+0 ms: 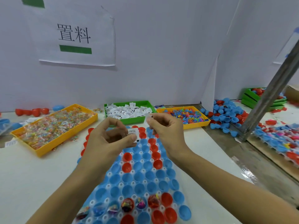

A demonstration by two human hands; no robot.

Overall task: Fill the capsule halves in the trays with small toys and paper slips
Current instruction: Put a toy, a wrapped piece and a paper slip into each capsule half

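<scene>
A clear tray (120, 198) of blue and red capsule halves (140, 177) lies in front of me. Several halves in a near row hold small wrapped toys (127, 205). My left hand (107, 139) hovers over the tray's far end and pinches a white paper slip (134, 135) between thumb and fingers. My right hand (165, 126), just to its right, pinches another small slip (150, 116) at its fingertips. Behind them a green bin (129, 122) holds a heap of paper slips.
A yellow bin (40, 149) of wrapped toys stands at the left, and a yellow bin (199, 124) of small colourful toys at the right. Loose capsule halves (224, 113) pile up further right beside a slanted metal bar (265, 97). A white wall rises behind.
</scene>
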